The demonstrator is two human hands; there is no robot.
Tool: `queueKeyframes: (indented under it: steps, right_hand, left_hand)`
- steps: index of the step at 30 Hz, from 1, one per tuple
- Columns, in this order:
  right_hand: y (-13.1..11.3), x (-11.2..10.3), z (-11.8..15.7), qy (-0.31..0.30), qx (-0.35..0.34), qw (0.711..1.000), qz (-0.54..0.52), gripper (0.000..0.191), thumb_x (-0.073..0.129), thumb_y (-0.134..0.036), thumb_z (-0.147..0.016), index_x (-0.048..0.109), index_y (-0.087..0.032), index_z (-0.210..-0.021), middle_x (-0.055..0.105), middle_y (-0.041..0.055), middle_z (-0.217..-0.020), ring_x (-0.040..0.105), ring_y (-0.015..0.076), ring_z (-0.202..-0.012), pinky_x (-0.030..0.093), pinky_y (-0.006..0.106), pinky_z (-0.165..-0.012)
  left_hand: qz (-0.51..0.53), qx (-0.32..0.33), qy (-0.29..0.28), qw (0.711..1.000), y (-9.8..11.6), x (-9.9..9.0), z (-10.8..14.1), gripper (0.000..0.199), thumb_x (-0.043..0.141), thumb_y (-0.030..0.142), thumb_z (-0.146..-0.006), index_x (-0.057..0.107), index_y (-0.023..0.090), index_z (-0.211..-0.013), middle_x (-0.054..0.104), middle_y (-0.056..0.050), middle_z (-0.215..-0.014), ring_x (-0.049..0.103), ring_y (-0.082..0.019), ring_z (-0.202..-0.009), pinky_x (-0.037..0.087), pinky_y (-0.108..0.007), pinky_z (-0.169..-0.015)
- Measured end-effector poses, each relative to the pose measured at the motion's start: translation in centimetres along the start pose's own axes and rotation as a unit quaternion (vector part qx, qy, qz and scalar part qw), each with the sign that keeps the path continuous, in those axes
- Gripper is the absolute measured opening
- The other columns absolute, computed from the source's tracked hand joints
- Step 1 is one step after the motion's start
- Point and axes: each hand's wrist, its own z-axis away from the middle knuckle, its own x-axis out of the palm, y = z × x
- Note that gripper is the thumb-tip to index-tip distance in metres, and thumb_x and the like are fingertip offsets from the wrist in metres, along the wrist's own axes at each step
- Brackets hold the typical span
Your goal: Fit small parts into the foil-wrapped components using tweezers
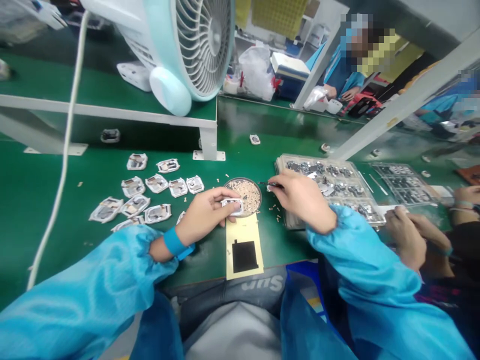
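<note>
My left hand (202, 214) is closed around the edges of a small white device housing (233, 206), over the near-left part of a round dish (259, 194) full of tiny pieces. My right hand (302, 199) pinches dark tweezers (273, 184), their tip pointing left beside the dish's right rim. Left of my left hand, several similar white housings (157, 213) with parts inside lie on the green table. Yellow paper (243, 232) bearing a black square (244, 256) lies on the near side of the dish.
A compartment tray (284, 212) of small metal parts stands by my right forearm; another tray (403, 184) lies farther right, near a co-worker's hands (407, 240). A fan (200, 47) sits on the raised shelf (150, 114), whose leg (209, 142) meets the table. A white cable (69, 125) hangs left.
</note>
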Motion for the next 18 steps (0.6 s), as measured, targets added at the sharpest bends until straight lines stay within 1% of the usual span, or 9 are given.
queueKeyframes:
  steps: [2,4,5,7,10,12,14,16,18]
  right_hand:
    - [0.8,0.4,-1.9,-0.081,-0.026,0.989,0.118,0.020,0.059,-0.023,-0.096,0.075,-0.020,-0.107,0.073,0.0103,-0.109,0.071,0.0258,-0.089,0.049,0.035,-0.071]
    - [1.1,1.2,-3.1,-0.125,-0.056,0.977,0.164,0.025,0.057,-0.018,-0.094,0.075,-0.021,-0.111,0.074,0.0095,-0.111,0.072,0.0262,-0.090,0.047,0.034,-0.068]
    - [1.2,1.6,-3.4,-0.134,-0.066,0.974,0.172,0.028,0.056,-0.015,-0.093,0.074,-0.021,-0.113,0.074,0.0090,-0.111,0.072,0.0264,-0.092,0.047,0.033,-0.067]
    - [1.1,2.1,-3.8,-0.138,-0.062,0.972,0.180,0.030,0.057,-0.012,-0.090,0.074,-0.021,-0.113,0.076,0.0090,-0.108,0.073,0.0272,-0.092,0.048,0.034,-0.068]
    - [1.1,1.7,-4.1,-0.137,-0.033,0.976,0.165,0.027,0.060,-0.013,-0.087,0.076,-0.020,-0.107,0.078,0.0093,-0.102,0.073,0.0281,-0.089,0.050,0.035,-0.070]
    - [1.0,0.9,-4.3,-0.123,-0.022,0.988,0.096,0.023,0.063,-0.018,-0.088,0.078,-0.022,-0.104,0.078,0.0081,-0.101,0.073,0.0270,-0.089,0.052,0.035,-0.074]
    - [0.5,0.3,-4.4,-0.091,-0.022,0.995,-0.040,0.019,0.066,-0.024,-0.089,0.079,-0.023,-0.102,0.079,0.0058,-0.101,0.073,0.0237,-0.090,0.053,0.034,-0.079]
    - [-0.6,0.0,-4.2,-0.061,-0.015,0.978,-0.199,0.016,0.069,-0.028,-0.089,0.080,-0.022,-0.097,0.079,0.0039,-0.096,0.072,0.0202,-0.086,0.054,0.031,-0.078]
    - [-1.9,0.4,-3.8,-0.043,0.008,0.946,-0.322,0.015,0.072,-0.031,-0.087,0.080,-0.020,-0.093,0.079,0.0032,-0.090,0.072,0.0188,-0.082,0.055,0.030,-0.075]
  left_hand:
    - [-0.007,-0.004,0.008,1.000,0.2,-0.1,-0.1,0.037,0.080,0.037,-0.080,0.068,0.012,-0.104,0.074,-0.007,-0.084,0.069,-0.013,-0.056,0.046,-0.017,-0.041]
    - [-0.008,-0.003,0.011,1.000,0.3,-0.2,-0.1,0.037,0.079,0.037,-0.081,0.068,0.012,-0.105,0.073,-0.006,-0.084,0.069,-0.013,-0.057,0.045,-0.017,-0.041]
    - [-0.008,-0.002,0.011,1.000,0.2,-0.2,-0.1,0.036,0.079,0.037,-0.081,0.067,0.012,-0.105,0.073,-0.006,-0.083,0.070,-0.013,-0.057,0.045,-0.017,-0.042]
    - [-0.006,0.001,0.008,1.000,0.1,-0.2,-0.1,0.035,0.079,0.036,-0.081,0.068,0.012,-0.103,0.072,-0.006,-0.084,0.070,-0.013,-0.057,0.045,-0.017,-0.042]
    - [0.002,0.003,0.002,1.000,0.0,-0.3,-0.1,0.033,0.079,0.036,-0.080,0.068,0.012,-0.101,0.072,-0.005,-0.083,0.068,-0.012,-0.056,0.044,-0.017,-0.043]
    - [0.004,0.003,-0.008,1.000,0.0,-0.3,0.0,0.034,0.080,0.035,-0.080,0.069,0.012,-0.102,0.072,-0.005,-0.082,0.068,-0.012,-0.057,0.047,-0.018,-0.045]
    - [0.009,0.003,-0.032,0.999,0.0,-0.3,0.1,0.035,0.080,0.036,-0.081,0.069,0.012,-0.104,0.071,-0.005,-0.083,0.068,-0.012,-0.061,0.053,-0.021,-0.052]
    - [0.025,-0.001,-0.059,0.998,0.0,-0.2,0.3,0.036,0.078,0.040,-0.083,0.069,0.013,-0.104,0.070,-0.005,-0.084,0.069,-0.014,-0.067,0.057,-0.024,-0.056]
    - [0.046,-0.006,-0.076,0.996,-0.1,0.0,0.5,0.038,0.075,0.046,-0.085,0.067,0.014,-0.104,0.069,-0.005,-0.084,0.068,-0.016,-0.071,0.058,-0.025,-0.055]
